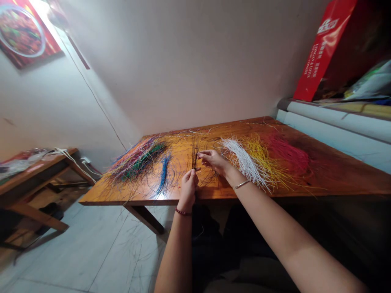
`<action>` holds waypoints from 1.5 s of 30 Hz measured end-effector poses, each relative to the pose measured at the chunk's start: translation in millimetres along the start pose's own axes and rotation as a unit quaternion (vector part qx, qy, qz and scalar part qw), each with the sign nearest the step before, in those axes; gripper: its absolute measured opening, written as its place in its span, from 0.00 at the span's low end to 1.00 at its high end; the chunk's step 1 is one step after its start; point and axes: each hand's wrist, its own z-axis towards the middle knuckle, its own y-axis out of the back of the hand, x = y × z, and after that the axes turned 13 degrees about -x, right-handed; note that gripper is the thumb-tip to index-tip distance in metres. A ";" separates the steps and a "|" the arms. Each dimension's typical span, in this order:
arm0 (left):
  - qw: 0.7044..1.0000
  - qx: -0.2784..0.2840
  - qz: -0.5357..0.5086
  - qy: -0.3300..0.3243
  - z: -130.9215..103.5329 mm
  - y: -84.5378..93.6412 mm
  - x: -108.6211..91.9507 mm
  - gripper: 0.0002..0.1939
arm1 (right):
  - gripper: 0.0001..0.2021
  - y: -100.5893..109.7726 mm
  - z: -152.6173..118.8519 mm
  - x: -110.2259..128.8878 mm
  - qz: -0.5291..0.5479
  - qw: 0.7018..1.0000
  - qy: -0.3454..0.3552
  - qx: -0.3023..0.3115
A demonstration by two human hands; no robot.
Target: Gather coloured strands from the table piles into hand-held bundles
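Observation:
My left hand (189, 182) is closed around the lower end of a thin bunch of dark strands (194, 154), which stands upright above the fist. My right hand (211, 159) pinches at the same strands from the right, its thumb and forefinger together. Loose dark strands lie on the wooden table (214, 195) beneath and behind the hands. Left of them is a small blue bundle (164, 173). On the right a white bundle (244, 159) lies beside my right wrist.
Green strands (149, 158) and purple and orange ones cover the table's left part. Yellow strands (262, 156) and pink-red strands (290, 154) lie farther right. A red box (324, 53) stands at the back right; a lower wooden table (39, 173) is at the left.

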 end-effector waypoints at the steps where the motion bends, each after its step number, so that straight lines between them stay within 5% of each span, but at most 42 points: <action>1: 1.000 0.001 -0.001 -0.002 0.1 0.1 0.2 0.23 | 0.16 -0.1 0.1 -0.7 -0.011 1.000 -0.004 0.006; 12: 1.000 -0.009 0.016 0.003 -0.2 -1.6 -0.9 0.20 | 0.19 1.0 1.5 -6.7 -0.142 0.978 0.043 0.144; 25: 0.999 -0.019 -0.030 0.006 1.6 -2.4 1.0 0.18 | 0.19 -1.4 8.6 -14.5 -0.169 0.974 0.097 0.116; 45: 0.996 -0.073 -0.059 -0.004 2.3 -4.8 1.2 0.18 | 0.17 -4.7 1.3 -8.5 -0.145 0.983 0.047 0.104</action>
